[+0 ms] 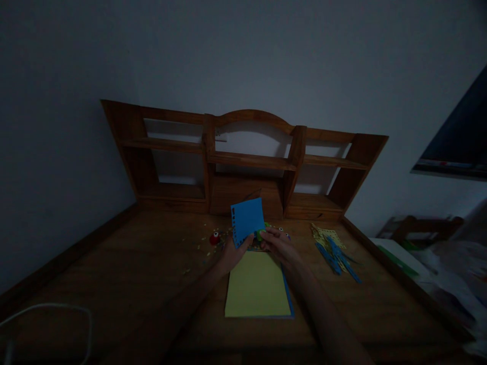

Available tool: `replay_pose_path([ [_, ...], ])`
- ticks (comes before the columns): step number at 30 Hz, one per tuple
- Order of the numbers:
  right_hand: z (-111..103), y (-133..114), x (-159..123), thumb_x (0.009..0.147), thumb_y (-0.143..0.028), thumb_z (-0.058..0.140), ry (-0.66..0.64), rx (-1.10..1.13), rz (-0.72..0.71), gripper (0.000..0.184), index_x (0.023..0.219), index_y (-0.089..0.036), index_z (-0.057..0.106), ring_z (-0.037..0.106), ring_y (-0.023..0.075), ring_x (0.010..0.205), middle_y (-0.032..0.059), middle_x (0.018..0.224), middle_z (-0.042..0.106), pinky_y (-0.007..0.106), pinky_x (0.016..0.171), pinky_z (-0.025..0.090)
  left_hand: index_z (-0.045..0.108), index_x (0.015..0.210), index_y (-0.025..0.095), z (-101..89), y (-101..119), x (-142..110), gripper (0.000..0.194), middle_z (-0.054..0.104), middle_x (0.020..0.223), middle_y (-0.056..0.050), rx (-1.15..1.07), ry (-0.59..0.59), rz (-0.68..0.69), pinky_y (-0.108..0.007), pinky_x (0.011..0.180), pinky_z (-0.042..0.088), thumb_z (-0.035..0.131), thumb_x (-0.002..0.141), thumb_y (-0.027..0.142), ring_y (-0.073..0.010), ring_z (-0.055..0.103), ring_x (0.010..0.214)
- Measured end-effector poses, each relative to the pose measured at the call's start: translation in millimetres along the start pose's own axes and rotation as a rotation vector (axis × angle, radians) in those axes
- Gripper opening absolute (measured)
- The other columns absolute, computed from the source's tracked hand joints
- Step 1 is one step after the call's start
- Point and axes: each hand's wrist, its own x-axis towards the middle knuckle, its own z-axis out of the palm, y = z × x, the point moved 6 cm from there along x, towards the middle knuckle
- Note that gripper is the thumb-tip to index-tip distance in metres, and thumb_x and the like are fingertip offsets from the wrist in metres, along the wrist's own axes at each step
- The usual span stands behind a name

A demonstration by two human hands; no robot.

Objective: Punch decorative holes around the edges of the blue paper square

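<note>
A blue sheet of paper (248, 218) with a row of small punched holes down its left edge is held up above the desk. My left hand (233, 253) grips its lower edge, thumb on the front. In the fingers of my right hand (279, 244) is a small green craft punch (261, 234), at the sheet's lower right corner. Whether the punch's jaw is around the paper I cannot tell. Below both hands lies a stack of yellow paper (256, 284) with blue showing at its right side. A red punch with an eye (215, 238) stands left of my left hand.
Yellow and blue paper strips (335, 256) lie in a pile on the right of the wooden desk (152, 274). Tiny paper bits surround the red punch. A wooden shelf unit (251, 161) stands along the back. A white cable (57, 305) curves at the front left.
</note>
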Motion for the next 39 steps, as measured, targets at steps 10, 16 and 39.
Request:
replay_pose_path([
  [10, -2, 5, 4, 0.064, -0.027, 0.082, -0.005, -0.034, 0.000, 0.028, 0.088, -0.016, 0.071, 0.062, 0.0092, 0.057, 0.0030, 0.076, 0.069, 0.017, 0.054, 0.050, 0.060, 0.081, 0.015, -1.5, 1, 3, 0.027, 0.066, 0.082, -0.006, 0.028, -0.037, 0.026, -0.029, 0.066, 0.048, 0.056, 0.083, 0.041, -0.0156, 0.057, 0.068],
  [16, -2, 7, 5, 0.065, -0.027, 0.081, -0.025, -0.042, 0.013, 0.023, 0.082, -0.015, 0.071, 0.061, 0.0091, 0.054, 0.0027, 0.069, 0.068, 0.016, 0.051, 0.049, 0.061, 0.084, 0.015, -1.7, -1, 4, 0.028, 0.066, 0.081, -0.005, 0.050, -0.041, 0.060, -0.028, 0.066, 0.048, 0.054, 0.085, 0.042, -0.0155, 0.058, 0.069],
  [39, 6, -7, -11, 0.057, -0.037, 0.084, 0.182, -0.127, 0.008, 0.030, 0.072, -0.015, 0.068, 0.044, 0.0083, 0.047, 0.0007, 0.061, 0.060, 0.023, 0.044, 0.029, 0.063, 0.084, 0.015, 4.0, 8, 1, 0.027, 0.066, 0.079, -0.005, 0.082, -0.100, 0.096, -0.029, 0.069, 0.047, 0.053, 0.086, 0.040, -0.0154, 0.057, 0.070],
])
